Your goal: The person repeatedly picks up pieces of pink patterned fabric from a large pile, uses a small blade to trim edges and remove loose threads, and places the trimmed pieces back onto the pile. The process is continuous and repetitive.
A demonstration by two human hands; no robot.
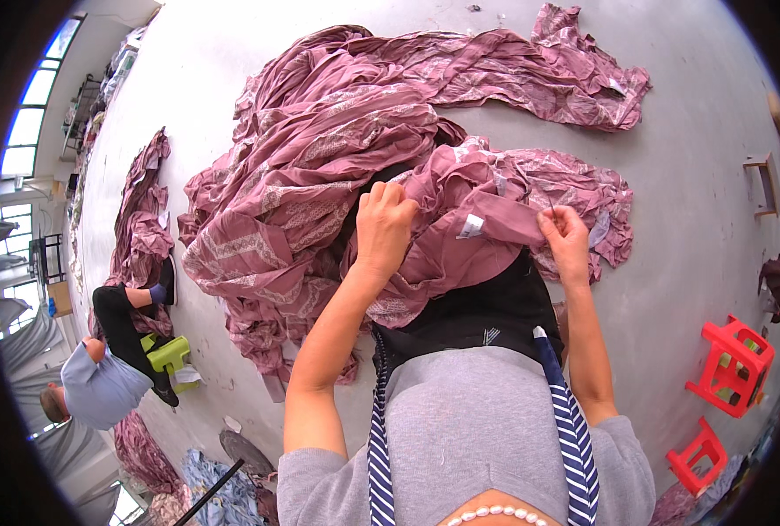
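Observation:
A large heap of dusty-pink patterned fabric (320,175) spreads before me, and part of it lies over my lap. My left hand (384,226) is closed at the edge of a bunched fold, its fingers curled round the cloth. My right hand (565,238) pinches the end of a flat, plain pink strip (513,219) stretched out to the right. A thin dark sliver rises by its fingertips, too small to name. A small white label (471,226) shows on the cloth between my hands.
At the left a person (105,377) sits on a green stool (171,352), with more pink fabric (145,210) near their feet. Two red plastic stools (733,364) stand at the right. Other cloth piles (219,491) lie at the lower left on the grey floor (679,202).

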